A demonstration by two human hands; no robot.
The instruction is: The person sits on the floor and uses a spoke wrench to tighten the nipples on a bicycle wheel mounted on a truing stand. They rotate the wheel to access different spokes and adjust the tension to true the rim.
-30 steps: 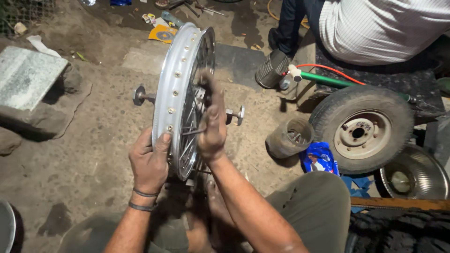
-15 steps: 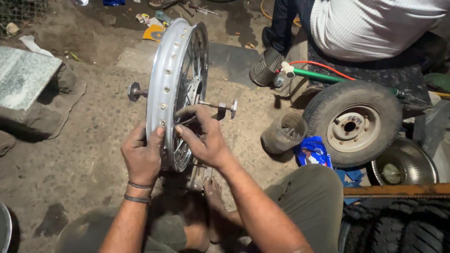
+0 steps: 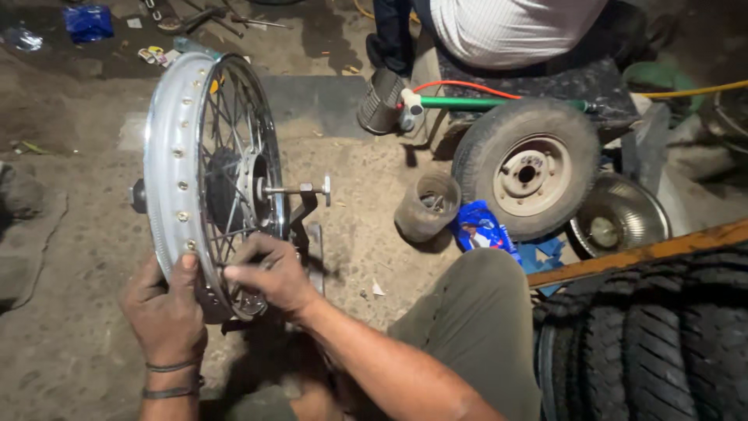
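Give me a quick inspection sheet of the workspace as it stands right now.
Surface: bare, stained concrete floor.
Job's things: silver spoked wheel rim upright on edge, axle through its hub.
Clutter: small grey tyre on a steel wheel, shiny metal bowl, dark round pot, blue packet, stacked black tyres.
Hands: left hand grips the rim's lower edge; right hand pinches at the spokes.
Cables: green hose, orange cable.
Surroundings: another person in a striped shirt sits nearby.

The light is dim and falls from overhead onto the dirt floor [image 3: 78, 312] in front of me, leaving the top corners nearly black. Glare shines off the wheel rim [image 3: 167, 156], and my right hand [image 3: 269, 273] looks slightly blurred.
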